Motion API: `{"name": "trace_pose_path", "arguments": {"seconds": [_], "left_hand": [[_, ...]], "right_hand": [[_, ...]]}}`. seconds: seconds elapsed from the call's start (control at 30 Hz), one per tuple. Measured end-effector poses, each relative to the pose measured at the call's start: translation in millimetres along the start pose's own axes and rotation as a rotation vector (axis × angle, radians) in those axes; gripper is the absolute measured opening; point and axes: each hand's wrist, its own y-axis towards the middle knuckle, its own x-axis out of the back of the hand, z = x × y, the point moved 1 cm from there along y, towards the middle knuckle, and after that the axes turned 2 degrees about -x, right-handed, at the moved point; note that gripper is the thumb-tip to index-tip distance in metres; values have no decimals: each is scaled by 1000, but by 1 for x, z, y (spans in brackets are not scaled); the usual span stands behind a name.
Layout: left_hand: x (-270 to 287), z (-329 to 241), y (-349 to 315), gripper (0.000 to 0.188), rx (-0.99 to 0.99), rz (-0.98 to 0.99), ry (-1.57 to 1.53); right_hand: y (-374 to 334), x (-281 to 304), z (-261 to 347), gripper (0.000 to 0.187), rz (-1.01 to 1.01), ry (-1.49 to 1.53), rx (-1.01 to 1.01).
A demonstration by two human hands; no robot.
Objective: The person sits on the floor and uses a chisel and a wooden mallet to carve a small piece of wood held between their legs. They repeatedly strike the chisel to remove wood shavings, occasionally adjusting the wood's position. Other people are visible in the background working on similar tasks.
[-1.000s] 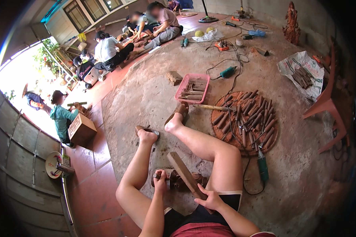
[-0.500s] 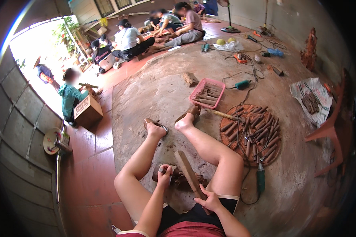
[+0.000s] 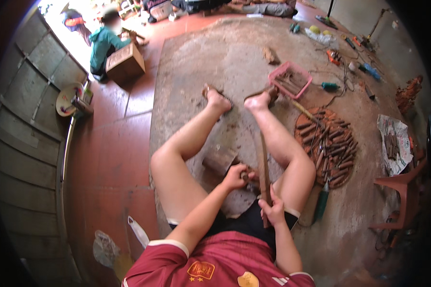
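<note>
My left hand is closed around a carving chisel, whose rounded handle end shows above the fist; its blade is hidden. Gripped near its lower end by my right hand is a long, squared wooden bat. The bat stands nearly upright in the picture, just right of my left hand; whether it touches the chisel I cannot tell. Between my legs lies a dark brown wood block, partly covered by my left hand and forearm.
Many wooden-handled tools lie on a round reddish mat at right. Beyond it are a pink basket, cords and a green power tool. A brown plastic chair stands far right. A person in green sits by a box.
The view has tilted down and shifted. My left hand with the chisel has come right, close to the bat. The bat now stands straighter, while the wood block shows left of my hand.
</note>
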Motion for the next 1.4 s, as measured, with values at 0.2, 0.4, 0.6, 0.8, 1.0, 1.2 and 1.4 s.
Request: {"name": "trace_pose_path", "arguments": {"seconds": [0.2,0.4,0.6,0.8,1.0,1.2,1.4], "left_hand": [[21,10,0,21,-16,-170,21],[52,51,13,31,317,-290,-448],[43,50,17,29,254,-221,-494],[35,31,15,28,114,-204,-237],[24,22,11,14,103,-94,-216],[6,34,3,23,84,50,-49],[2,25,-1,27,31,-4,-111]], "right_hand": [[-4,-4,9,75,-2,39,-55],[-3,-8,13,76,-29,47,-92],[-1,-8,6,76,-15,61,-92],[-8,-4,7,74,-25,-259,6],[-17,-7,31,68,3,-636,622],[-19,18,49,67,46,-994,872],[-34,38,51,70,68,-1367,673]]}}
